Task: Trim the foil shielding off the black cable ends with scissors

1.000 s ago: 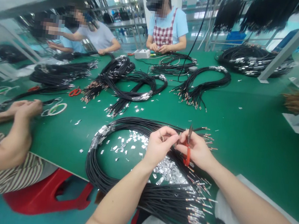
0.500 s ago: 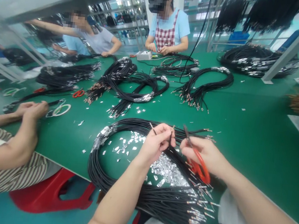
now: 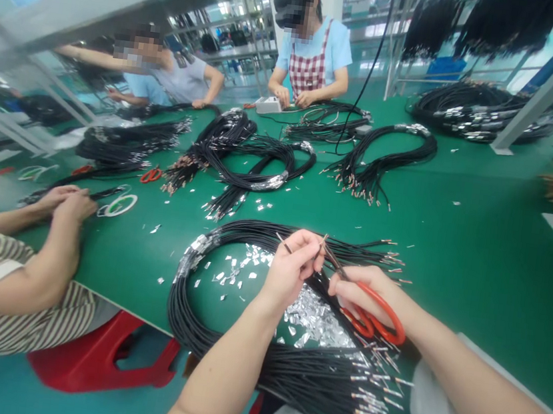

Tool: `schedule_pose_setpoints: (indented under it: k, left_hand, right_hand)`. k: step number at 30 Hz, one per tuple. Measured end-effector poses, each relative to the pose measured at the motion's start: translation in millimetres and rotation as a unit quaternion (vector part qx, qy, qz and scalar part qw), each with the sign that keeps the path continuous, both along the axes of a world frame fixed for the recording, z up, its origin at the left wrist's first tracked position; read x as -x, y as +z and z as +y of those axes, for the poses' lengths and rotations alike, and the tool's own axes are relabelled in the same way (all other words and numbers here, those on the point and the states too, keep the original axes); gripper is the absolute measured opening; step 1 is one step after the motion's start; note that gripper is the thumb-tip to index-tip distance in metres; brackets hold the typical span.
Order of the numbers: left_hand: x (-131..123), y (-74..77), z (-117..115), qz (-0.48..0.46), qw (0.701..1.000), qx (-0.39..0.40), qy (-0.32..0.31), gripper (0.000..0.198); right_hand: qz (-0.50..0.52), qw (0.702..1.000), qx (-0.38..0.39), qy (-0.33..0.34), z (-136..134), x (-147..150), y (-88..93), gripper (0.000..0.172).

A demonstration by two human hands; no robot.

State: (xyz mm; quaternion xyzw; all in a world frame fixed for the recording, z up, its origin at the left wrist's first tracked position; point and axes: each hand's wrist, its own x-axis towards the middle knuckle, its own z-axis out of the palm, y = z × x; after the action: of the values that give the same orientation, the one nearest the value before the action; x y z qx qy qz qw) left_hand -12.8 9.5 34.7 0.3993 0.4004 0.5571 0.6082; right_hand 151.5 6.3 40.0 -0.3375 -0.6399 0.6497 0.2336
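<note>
My left hand (image 3: 294, 263) is closed on a black cable, whose stripped end pokes up from the fingertips. In my right hand (image 3: 364, 288) is a pair of red-handled scissors (image 3: 384, 314). Their blades reach to the cable end at my left fingertips. Below both hands lies a looped bundle of black cables (image 3: 185, 296), wrapped with silvery foil at its left bend. The bundle's loose ends (image 3: 373, 407) show foil and bare copper at the lower right. Scraps of silver foil (image 3: 318, 319) lie heaped inside the loop, partly behind my hands.
More cable bundles (image 3: 259, 181) lie across the green table (image 3: 475, 272). A co-worker's hands (image 3: 68, 201) are at the left, near a white tape ring (image 3: 121, 205). Another pair of red-handled scissors (image 3: 151, 175) lies beyond. A metal post (image 3: 548, 86) stands at the right.
The scissors in my right hand have moved in toward my left fingertips, and their blades now meet the cable end. The whole view has shifted slightly.
</note>
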Motion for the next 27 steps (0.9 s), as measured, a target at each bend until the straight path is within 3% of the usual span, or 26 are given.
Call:
schedule_pose_setpoints:
  k: [11, 16, 18, 20, 22, 24, 27]
  left_hand:
    - [-2.8, -2.7, -1.5, 0.018, 1.000, -0.009, 0.000, 0.019]
    - [-2.5, -4.4, -1.8, 0.013, 1.000, -0.016, -0.009, 0.016]
    - [-4.0, -5.4, -2.6, 0.043, 0.998, -0.015, -0.033, 0.016]
    - [-6.7, -6.4, -3.9, 0.099, 0.994, -0.025, -0.049, 0.013]
    - [-10.2, -7.1, -5.9, 0.173, 0.981, -0.060, -0.055, 0.009]
    - [-13.7, -7.4, -8.3, 0.253, 0.959, -0.111, -0.062, 0.008]
    - [-17.6, -8.6, -11.7, 0.328, 0.927, -0.177, -0.034, 0.010]
  right_hand:
    - [0.027, 0.999, 0.030, -0.024, -3.1, 2.9, 0.9, 0.033]
    - [0.017, 0.998, 0.041, -0.042, -4.5, 5.8, 2.6, 0.027]
    - [-0.006, 0.997, -0.023, -0.071, -5.3, 5.1, 1.3, 0.023]
    - [-0.038, 0.980, -0.159, -0.116, -8.6, 3.6, 1.0, 0.017]
    - [-0.064, 0.934, -0.321, -0.144, -15.2, 2.4, 3.5, 0.008]
    - [-0.079, 0.884, -0.438, -0.140, -23.3, 2.4, 8.1, 0.016]
    - [-0.090, 0.844, -0.510, -0.140, -31.1, 5.0, 13.0, 0.029]
